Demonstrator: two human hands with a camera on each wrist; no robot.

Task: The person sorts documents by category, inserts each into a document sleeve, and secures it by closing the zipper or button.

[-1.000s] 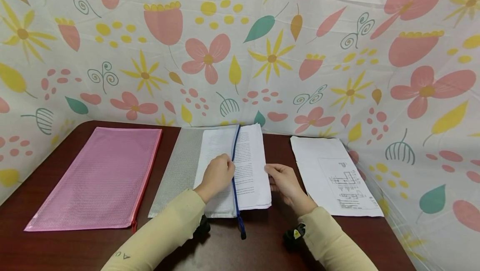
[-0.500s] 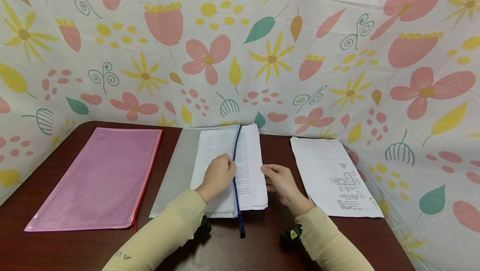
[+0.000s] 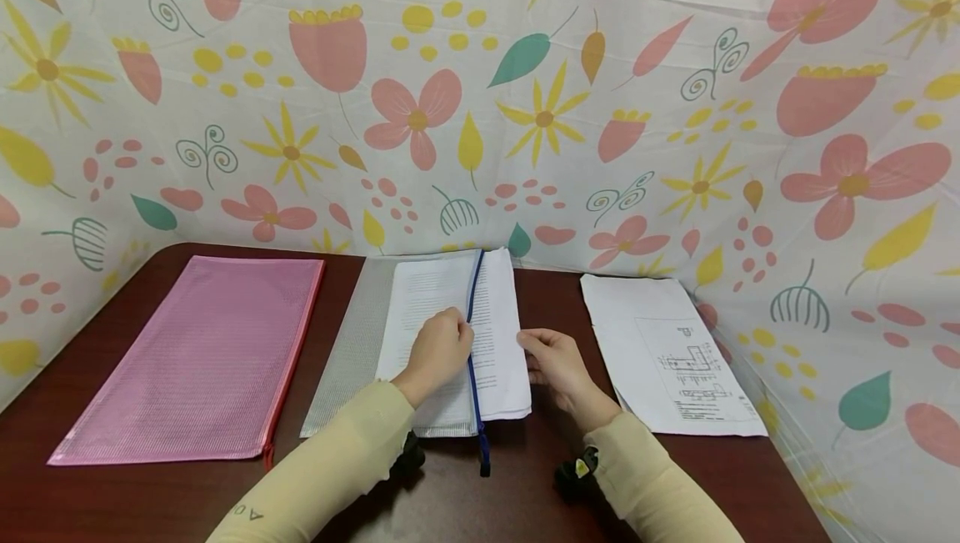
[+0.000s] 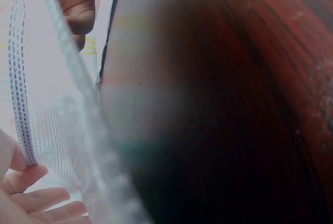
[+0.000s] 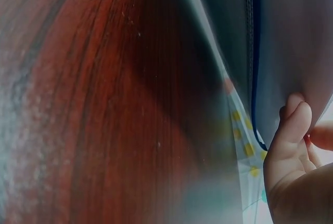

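A clear mesh zipper pouch [image 3: 352, 334] with a blue zipper edge lies mid-table. My left hand [image 3: 435, 355] pinches its upper layer at the zipper edge; in the left wrist view, the thumb and finger of the left hand [image 4: 31, 187] hold the mesh edge. A stack of printed paper [image 3: 498, 343] sits mostly inside the pouch, its right strip sticking out past the zipper. My right hand [image 3: 558, 368] pinches the stack's right edge between thumb and fingers. The right wrist view shows that right hand [image 5: 291, 156] gripping the sheets beside the blue zipper strip.
To the left lies a pink mesh zipper pouch [image 3: 202, 351] with a red zipper. A white paper with a printed drawing [image 3: 675, 359] lies at the right on the dark wooden table [image 3: 517, 493]. A flowered cloth [image 3: 480, 109] hangs behind.
My right hand has moved left with the paper stack, which has slid farther into the clear pouch. The left hand stays at the zipper edge, almost still.
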